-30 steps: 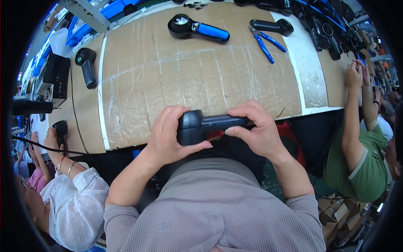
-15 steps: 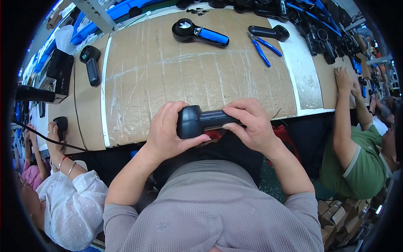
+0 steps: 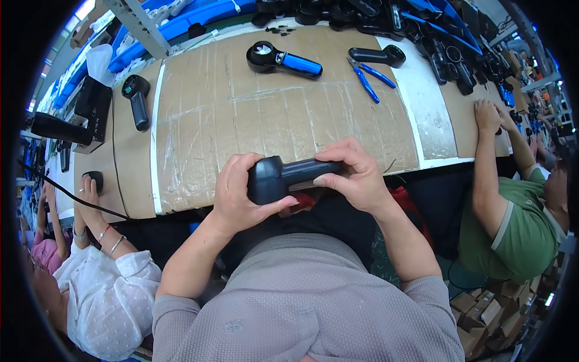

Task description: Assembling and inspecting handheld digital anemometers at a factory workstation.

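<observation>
Between my hands, at the table's near edge, lies a black handheld fan (image 3: pixel 301 173) held sideways. My left hand (image 3: pixel 236 192) wraps round its thick head, thumb along the underside. On its handle, my right hand (image 3: pixel 356 175) pinches with thumb below and fingers above. Farther off, an opened handheld fan (image 3: pixel 263 55) shows white blades in its head and a blue battery cell (image 3: pixel 300 65) in its handle. Blue-handled pliers (image 3: pixel 370 81) lie with jaws against a black handle-shaped part (image 3: pixel 377 56). Another black fan (image 3: pixel 137 102) rests at the left.
Cardboard (image 3: pixel 241 130) covers the tabletop, edged with white strips. Black fan parts (image 3: pixel 356 15) are heaped at the back right. A black box (image 3: pixel 93 114) stands left, and a dark cable (image 3: pixel 66 196) crosses there. Co-workers sit close on both sides, their hands (image 3: pixel 487 117) at the table.
The view has shifted slightly. The fan's handle end has tipped up a little and my right fingers have slid along it. The left co-worker's hands have moved.
</observation>
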The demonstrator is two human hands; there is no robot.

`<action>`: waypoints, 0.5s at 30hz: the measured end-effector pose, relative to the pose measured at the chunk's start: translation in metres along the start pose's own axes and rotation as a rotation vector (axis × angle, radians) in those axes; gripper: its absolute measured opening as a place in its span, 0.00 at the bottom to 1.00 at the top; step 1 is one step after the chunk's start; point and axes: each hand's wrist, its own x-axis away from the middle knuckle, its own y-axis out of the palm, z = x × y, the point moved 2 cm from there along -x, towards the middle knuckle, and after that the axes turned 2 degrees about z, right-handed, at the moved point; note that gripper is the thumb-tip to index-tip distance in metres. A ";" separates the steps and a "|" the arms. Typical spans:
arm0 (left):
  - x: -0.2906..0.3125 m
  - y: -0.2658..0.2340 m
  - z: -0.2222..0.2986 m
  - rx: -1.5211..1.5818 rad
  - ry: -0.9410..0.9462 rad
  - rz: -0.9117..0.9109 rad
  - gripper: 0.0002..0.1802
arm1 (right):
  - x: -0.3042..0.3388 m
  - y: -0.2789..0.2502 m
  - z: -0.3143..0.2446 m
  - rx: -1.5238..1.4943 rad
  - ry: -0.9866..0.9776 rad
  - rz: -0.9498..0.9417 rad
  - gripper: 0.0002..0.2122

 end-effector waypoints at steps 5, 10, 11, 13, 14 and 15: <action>-0.011 0.000 0.015 -0.039 0.048 0.086 0.48 | -0.017 0.015 -0.002 -0.683 0.100 0.216 0.05; -0.018 0.008 0.031 -0.128 0.142 0.163 0.47 | -0.040 0.025 0.000 -1.327 0.289 0.445 0.14; -0.019 0.010 0.033 -0.154 0.168 0.189 0.47 | -0.044 0.025 0.000 -1.411 0.361 0.483 0.17; -0.020 0.014 0.035 -0.176 0.203 0.210 0.46 | -0.050 0.027 -0.001 -1.500 0.426 0.528 0.19; -0.018 0.016 0.035 -0.187 0.210 0.223 0.46 | -0.053 0.028 -0.002 -1.511 0.449 0.545 0.19; -0.017 0.018 0.036 -0.197 0.217 0.236 0.45 | -0.055 0.028 -0.003 -1.522 0.472 0.562 0.20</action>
